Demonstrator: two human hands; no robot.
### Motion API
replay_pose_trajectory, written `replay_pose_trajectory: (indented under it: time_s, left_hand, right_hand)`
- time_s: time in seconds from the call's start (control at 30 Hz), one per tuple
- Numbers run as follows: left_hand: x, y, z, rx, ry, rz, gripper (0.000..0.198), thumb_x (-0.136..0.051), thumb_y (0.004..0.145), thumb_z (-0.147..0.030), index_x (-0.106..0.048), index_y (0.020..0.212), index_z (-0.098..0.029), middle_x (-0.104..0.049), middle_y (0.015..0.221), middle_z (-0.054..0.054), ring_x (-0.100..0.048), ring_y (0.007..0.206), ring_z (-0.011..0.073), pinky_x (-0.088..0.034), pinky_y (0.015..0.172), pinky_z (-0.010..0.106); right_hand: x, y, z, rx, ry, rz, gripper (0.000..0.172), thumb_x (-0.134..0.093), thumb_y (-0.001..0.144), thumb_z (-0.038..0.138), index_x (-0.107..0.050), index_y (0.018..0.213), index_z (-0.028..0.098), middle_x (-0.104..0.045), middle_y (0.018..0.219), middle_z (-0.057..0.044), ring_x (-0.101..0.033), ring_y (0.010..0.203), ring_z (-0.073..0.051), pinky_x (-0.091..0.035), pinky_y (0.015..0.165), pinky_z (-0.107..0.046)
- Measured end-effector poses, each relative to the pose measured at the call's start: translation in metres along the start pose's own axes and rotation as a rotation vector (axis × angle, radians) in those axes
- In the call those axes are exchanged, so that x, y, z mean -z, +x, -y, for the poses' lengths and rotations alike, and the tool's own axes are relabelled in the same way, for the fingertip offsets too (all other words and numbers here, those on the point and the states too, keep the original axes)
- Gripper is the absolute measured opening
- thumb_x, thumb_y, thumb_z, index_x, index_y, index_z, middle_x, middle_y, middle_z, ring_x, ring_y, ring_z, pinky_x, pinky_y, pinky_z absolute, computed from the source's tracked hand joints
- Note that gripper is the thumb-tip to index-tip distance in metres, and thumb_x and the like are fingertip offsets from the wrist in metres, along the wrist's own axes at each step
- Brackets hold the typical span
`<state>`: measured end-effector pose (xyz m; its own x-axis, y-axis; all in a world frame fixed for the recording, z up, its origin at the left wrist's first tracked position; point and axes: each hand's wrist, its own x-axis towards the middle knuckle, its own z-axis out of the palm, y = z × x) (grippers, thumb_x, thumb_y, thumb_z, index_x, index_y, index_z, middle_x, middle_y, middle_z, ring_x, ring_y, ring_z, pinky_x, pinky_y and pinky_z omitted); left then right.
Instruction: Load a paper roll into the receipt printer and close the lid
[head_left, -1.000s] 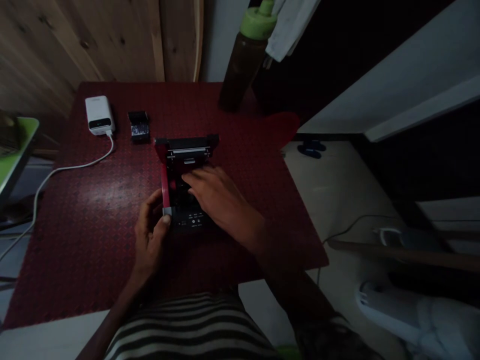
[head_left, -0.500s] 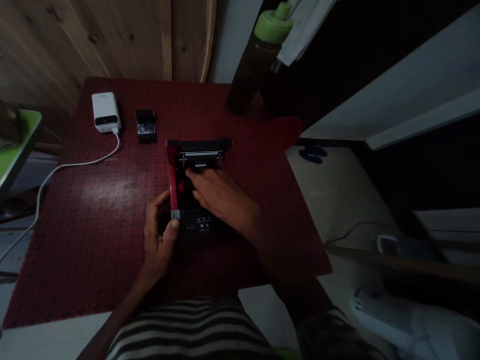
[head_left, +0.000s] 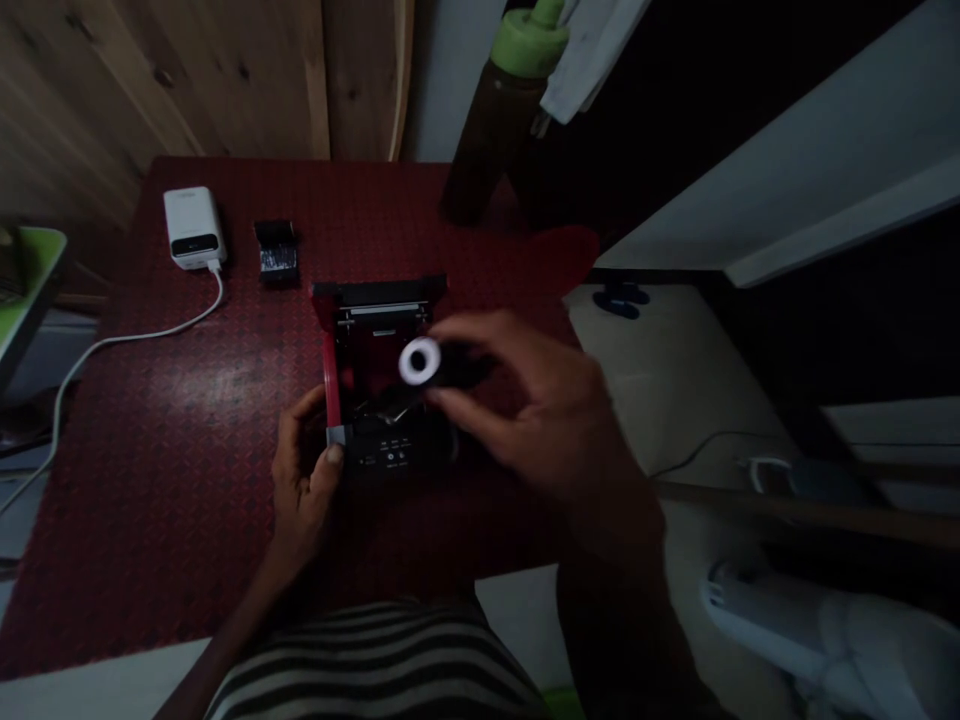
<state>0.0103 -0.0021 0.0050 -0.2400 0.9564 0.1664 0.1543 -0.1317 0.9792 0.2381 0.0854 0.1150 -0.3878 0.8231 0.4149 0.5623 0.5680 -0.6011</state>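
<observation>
A small red-and-black machine, which looks like a label printer (head_left: 390, 450), stands on the table with its lid raised and its red inside showing. My left hand (head_left: 300, 480) grips its left front corner, thumb on the grey edge and fingers along the side. Over the right part of the open bay, my right hand (head_left: 525, 400) pinches a dark roll (head_left: 421, 362) between thumb and fingers. The roll's white ring-shaped end and dark centre hole face left. A dark strip hangs below it over the bay; its nature is unclear.
A white power bank (head_left: 193, 222) with a cable and a small black cartridge-like piece (head_left: 277, 255) lie at the back left of the red table (head_left: 187, 480). A green-capped bottle (head_left: 499, 120) stands at the back, near a red rounded object (head_left: 562, 260).
My right hand has come up out of the printer's bay and toward me, now with the dark roll in its fingers. My left hand keeps its grip on the corner.
</observation>
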Motion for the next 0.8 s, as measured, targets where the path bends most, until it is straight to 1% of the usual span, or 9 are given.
replay_pose_trajectory:
  time_s: [0.1,0.17,0.23,0.33,0.47,0.57,0.7,0.77,0.8]
  left_hand:
    - [0.0,0.0,0.001,-0.005,-0.004,-0.003,0.052,-0.066,0.112,-0.059,-0.067,0.155,-0.028,-0.075,0.145,0.011,-0.074,0.129,0.0302,-0.061,0.107,0.044]
    - [0.001,0.0,0.003,0.003,0.001,-0.007,0.052,-0.066,0.112,-0.058,-0.068,0.155,-0.029,-0.075,0.147,0.011,-0.074,0.131,0.031,-0.061,0.107,0.045]
    - [0.002,0.0,0.005,0.003,0.009,-0.022,0.053,-0.067,0.11,-0.059,-0.069,0.154,-0.03,-0.075,0.148,0.01,-0.073,0.132,0.0319,-0.061,0.107,0.045]
    - [0.003,0.001,0.008,0.003,0.009,-0.022,0.056,-0.067,0.109,-0.062,-0.07,0.154,-0.029,-0.075,0.148,0.01,-0.073,0.131,0.0327,-0.06,0.105,0.044]
    - [0.004,0.001,0.008,0.015,0.023,-0.02,0.058,-0.067,0.108,-0.066,-0.07,0.153,-0.03,-0.074,0.149,0.01,-0.072,0.134,0.0343,-0.059,0.108,0.045]
    - [0.005,0.001,0.007,0.033,0.042,-0.023,0.057,-0.067,0.108,-0.065,-0.07,0.153,-0.031,-0.073,0.151,0.01,-0.07,0.137,0.0348,-0.056,0.112,0.046]
    - [0.006,-0.001,0.008,0.03,0.022,-0.009,0.055,-0.066,0.11,-0.061,-0.069,0.157,-0.033,-0.073,0.153,0.008,-0.07,0.138,0.0339,-0.057,0.112,0.045]
    - [0.006,-0.002,0.01,0.041,0.017,-0.011,0.055,-0.066,0.111,-0.059,-0.068,0.159,-0.033,-0.073,0.153,0.008,-0.072,0.137,0.0338,-0.058,0.11,0.045]
    - [0.007,-0.003,0.011,0.049,0.017,-0.012,0.055,-0.065,0.111,-0.059,-0.068,0.16,-0.033,-0.073,0.154,0.009,-0.072,0.136,0.034,-0.059,0.109,0.045]
  right_hand:
    - [0.004,0.0,-0.045,-0.136,0.133,-0.261,0.039,-0.08,0.098,0.018,-0.078,0.135,0.03,-0.081,0.137,-0.003,-0.078,0.127,-0.027,-0.063,0.114,-0.05]
    - [-0.008,0.001,-0.083,-0.205,0.263,-0.379,0.035,-0.083,0.095,0.03,-0.079,0.13,0.026,-0.084,0.131,-0.006,-0.079,0.12,-0.028,-0.064,0.109,-0.052]
    - [-0.027,0.0,-0.115,-0.313,0.305,-0.382,0.036,-0.084,0.092,0.036,-0.078,0.125,0.024,-0.085,0.125,-0.007,-0.08,0.114,-0.028,-0.064,0.104,-0.052]
    - [-0.054,-0.007,-0.142,-0.392,0.319,-0.258,0.033,-0.08,0.09,0.035,-0.075,0.119,0.023,-0.085,0.119,-0.007,-0.08,0.11,-0.026,-0.064,0.099,-0.046]
    - [-0.078,-0.015,-0.146,-0.398,0.31,-0.174,0.027,-0.077,0.089,0.029,-0.074,0.116,0.024,-0.086,0.114,-0.005,-0.08,0.108,-0.024,-0.064,0.099,-0.042]
    - [-0.082,-0.016,-0.147,-0.4,0.283,-0.153,0.03,-0.077,0.091,0.029,-0.076,0.121,0.024,-0.087,0.122,-0.007,-0.08,0.114,-0.025,-0.063,0.103,-0.044]
    - [-0.066,-0.031,-0.146,-0.4,0.235,-0.161,0.05,-0.081,0.087,0.025,-0.076,0.136,0.023,-0.085,0.135,-0.012,-0.081,0.114,-0.026,-0.066,0.095,-0.043]
    - [-0.052,-0.05,-0.139,-0.406,0.202,-0.179,0.043,-0.08,0.09,0.026,-0.079,0.133,0.024,-0.086,0.124,-0.011,-0.081,0.101,-0.025,-0.066,0.089,-0.042]
    - [-0.045,-0.063,-0.134,-0.411,0.183,-0.188,0.032,-0.077,0.093,0.026,-0.082,0.125,0.024,-0.086,0.113,-0.009,-0.079,0.092,-0.024,-0.065,0.087,-0.043]
